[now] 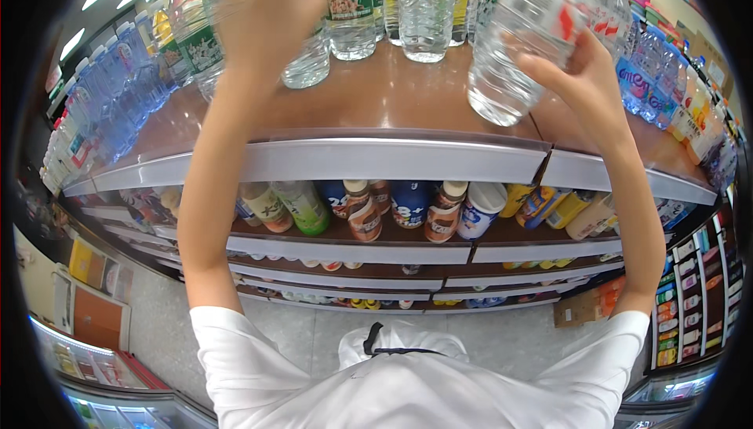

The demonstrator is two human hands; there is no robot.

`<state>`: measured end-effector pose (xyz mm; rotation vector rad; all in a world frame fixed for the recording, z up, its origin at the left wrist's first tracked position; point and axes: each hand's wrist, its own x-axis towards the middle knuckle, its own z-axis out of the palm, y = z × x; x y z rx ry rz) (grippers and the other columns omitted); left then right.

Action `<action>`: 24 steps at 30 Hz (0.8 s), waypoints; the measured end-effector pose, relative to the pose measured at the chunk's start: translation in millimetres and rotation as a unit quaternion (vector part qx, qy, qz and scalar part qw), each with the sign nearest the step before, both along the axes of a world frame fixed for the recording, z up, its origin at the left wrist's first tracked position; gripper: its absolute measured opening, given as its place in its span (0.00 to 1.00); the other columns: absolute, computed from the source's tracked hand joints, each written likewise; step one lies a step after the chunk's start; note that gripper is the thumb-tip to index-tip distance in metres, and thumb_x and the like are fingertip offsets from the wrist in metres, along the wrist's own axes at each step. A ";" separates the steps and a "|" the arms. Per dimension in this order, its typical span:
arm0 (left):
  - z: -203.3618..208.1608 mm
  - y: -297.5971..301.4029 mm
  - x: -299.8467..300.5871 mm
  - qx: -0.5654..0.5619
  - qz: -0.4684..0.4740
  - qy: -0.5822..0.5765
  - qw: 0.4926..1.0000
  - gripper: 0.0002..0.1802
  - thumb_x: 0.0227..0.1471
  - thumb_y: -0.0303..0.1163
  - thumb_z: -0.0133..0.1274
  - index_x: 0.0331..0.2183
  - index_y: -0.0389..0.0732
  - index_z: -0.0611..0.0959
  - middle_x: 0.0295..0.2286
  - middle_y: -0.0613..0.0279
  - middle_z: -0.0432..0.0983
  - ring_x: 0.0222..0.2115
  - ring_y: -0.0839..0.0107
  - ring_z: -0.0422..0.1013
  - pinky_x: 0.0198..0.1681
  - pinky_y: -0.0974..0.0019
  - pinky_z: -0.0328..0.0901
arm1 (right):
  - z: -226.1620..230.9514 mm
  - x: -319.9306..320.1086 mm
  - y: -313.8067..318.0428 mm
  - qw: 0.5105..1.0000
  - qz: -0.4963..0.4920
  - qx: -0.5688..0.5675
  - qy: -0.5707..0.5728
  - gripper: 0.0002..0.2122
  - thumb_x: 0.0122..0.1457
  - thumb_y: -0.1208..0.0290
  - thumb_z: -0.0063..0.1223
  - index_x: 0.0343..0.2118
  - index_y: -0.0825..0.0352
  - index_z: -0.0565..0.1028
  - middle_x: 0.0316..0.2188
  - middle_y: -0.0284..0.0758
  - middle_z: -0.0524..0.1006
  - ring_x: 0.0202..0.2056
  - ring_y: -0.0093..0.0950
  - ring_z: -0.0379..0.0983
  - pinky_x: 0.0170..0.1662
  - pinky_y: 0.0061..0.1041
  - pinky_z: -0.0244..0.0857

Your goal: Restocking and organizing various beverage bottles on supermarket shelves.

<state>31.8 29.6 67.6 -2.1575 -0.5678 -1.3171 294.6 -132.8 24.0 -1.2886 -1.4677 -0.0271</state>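
My right hand [579, 80] is closed around a large transparent water bottle [502, 76] with a red and white label. The bottle leans, its base over the brown top shelf [376, 99]. My left hand [271, 17] is raised at the upper left, smeared by motion, so its grip cannot be made out. Just beside it stand a green-labelled water bottle [352, 17] and another transparent bottle [307, 64], partly hidden by the hand. Between my hands, a water bottle with a red and white label [426, 21] stands upright.
Blue-tinted bottles [129, 84] line the shelf's left end; a blue-wrapped bottle pack [649, 80] sits at the right. A grey-white shelf edge strip [376, 159] runs along the front. Lower shelves hold brown bottles [364, 213] and a white tub [481, 209]. A cardboard box [576, 311] is on the floor.
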 end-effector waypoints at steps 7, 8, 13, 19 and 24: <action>30.3 16.5 15.3 0.009 0.197 -0.097 0.976 0.36 0.40 0.56 0.58 0.38 0.31 0.75 0.33 0.43 0.75 0.38 0.52 0.71 0.39 0.56 0.67 | 8.4 -52.9 63.5 0.994 0.095 -0.038 -0.048 0.29 0.47 0.62 0.64 0.48 0.74 0.66 0.41 0.42 0.75 0.44 0.30 0.73 0.50 0.27 0.64; 35.6 10.5 20.3 0.006 0.195 -0.101 0.976 0.36 0.40 0.56 0.58 0.38 0.31 0.75 0.33 0.43 0.75 0.38 0.52 0.71 0.39 0.56 0.67 | 7.7 -54.2 69.2 0.992 0.116 -0.039 -0.038 0.30 0.46 0.60 0.64 0.48 0.74 0.66 0.40 0.43 0.75 0.43 0.30 0.73 0.49 0.26 0.64; 26.6 29.2 0.6 0.146 -0.050 -0.136 0.979 0.33 0.38 0.41 0.61 0.42 0.27 0.72 0.32 0.42 0.74 0.33 0.51 0.73 0.37 0.58 0.69 | 17.3 -61.7 82.8 0.991 0.042 -0.097 -0.085 0.30 0.47 0.58 0.62 0.47 0.74 0.66 0.39 0.43 0.75 0.41 0.29 0.73 0.45 0.25 0.65; 5.7 12.7 -7.9 0.339 -0.084 -0.358 0.866 0.16 0.44 0.34 0.61 0.34 0.34 0.81 0.29 0.53 0.77 0.25 0.66 0.72 0.33 0.64 0.68 | 16.6 -80.5 127.9 0.980 0.026 -0.067 -0.185 0.37 0.43 0.48 0.65 0.46 0.76 0.66 0.36 0.47 0.74 0.41 0.35 0.73 0.42 0.27 0.65; 23.0 -31.7 -18.2 0.095 -0.388 -0.380 0.834 0.22 0.38 0.33 0.64 0.36 0.31 0.80 0.34 0.55 0.76 0.30 0.70 0.74 0.36 0.73 0.70 | 20.3 -100.8 145.7 0.955 -0.043 -0.073 -0.283 0.36 0.49 0.43 0.55 0.43 0.80 0.67 0.33 0.56 0.74 0.39 0.47 0.73 0.43 0.38 0.68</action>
